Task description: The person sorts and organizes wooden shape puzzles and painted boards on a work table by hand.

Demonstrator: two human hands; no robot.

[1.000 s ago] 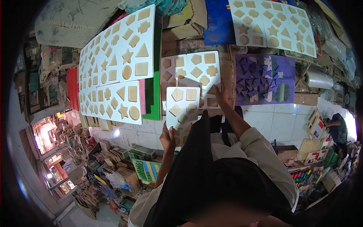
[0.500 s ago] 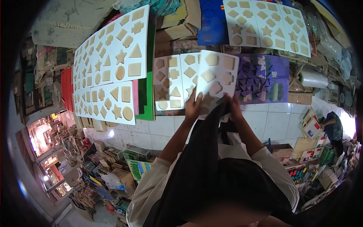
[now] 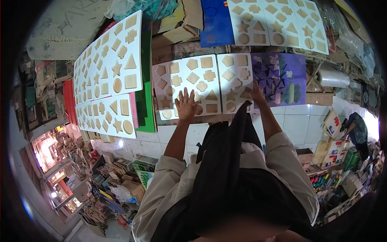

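Three white boards with cut-out shapes lie side by side in front of me: a left board (image 3: 169, 85), a middle board (image 3: 186, 78) and a right board (image 3: 222, 86). My left hand (image 3: 186, 105) rests flat with spread fingers on the lower left part of the middle board. At the right edge of the right board is my right hand (image 3: 257, 97), its fingers partly hidden behind that edge and the dark cloth. A purple board (image 3: 298, 76) with small dark triangles adjoins on the right.
More white shape boards (image 3: 134, 52) stand at the left over a green board (image 3: 146, 101). Others (image 3: 262, 26) lie at the back right beside a blue sheet (image 3: 215, 24). A person (image 3: 356, 131) bends at the far right. Cluttered wood pieces (image 3: 117, 167) lie lower left.
The board that both hands held now lies flat right of the middle board. My left hand has moved left and opened on the middle board. My right hand has shifted slightly right and up.
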